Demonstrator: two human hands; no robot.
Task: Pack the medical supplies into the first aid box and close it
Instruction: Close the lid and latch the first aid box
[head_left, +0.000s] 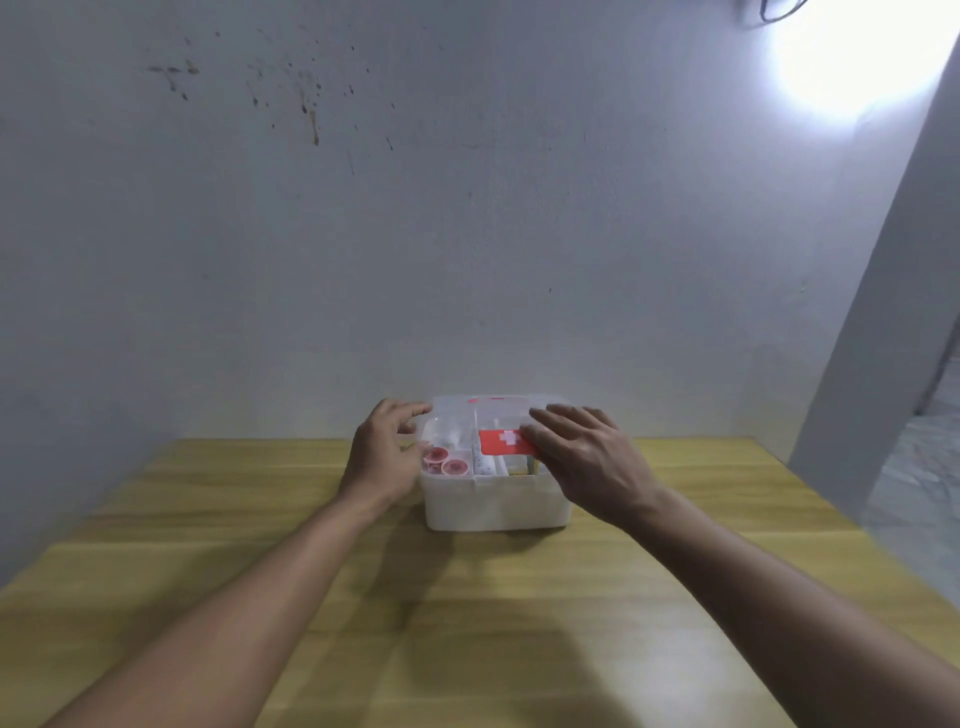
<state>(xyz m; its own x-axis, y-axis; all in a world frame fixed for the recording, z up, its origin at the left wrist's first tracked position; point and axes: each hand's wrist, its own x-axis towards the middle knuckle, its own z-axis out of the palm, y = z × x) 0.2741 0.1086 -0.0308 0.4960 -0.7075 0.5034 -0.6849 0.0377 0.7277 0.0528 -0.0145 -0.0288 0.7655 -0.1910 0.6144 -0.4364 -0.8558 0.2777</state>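
Observation:
A white first aid box (493, 501) stands at the far middle of the wooden table. Its clear lid (462, 415), with a red label bearing a white cross (503, 441), is tilted over the box. Through the lid I see two red-capped small containers (445, 462) at the left and a white tube (483, 462) in the middle. My left hand (382, 457) grips the lid's left edge. My right hand (587, 457) lies with spread fingers on the lid's right side, covering part of the label.
The yellow wooden table (467, 623) stretches toward me, with a grey wall (415, 234) right behind the box. A bright lamp glare (852, 57) sits at the upper right, and the table's right edge borders a grey floor (914, 493).

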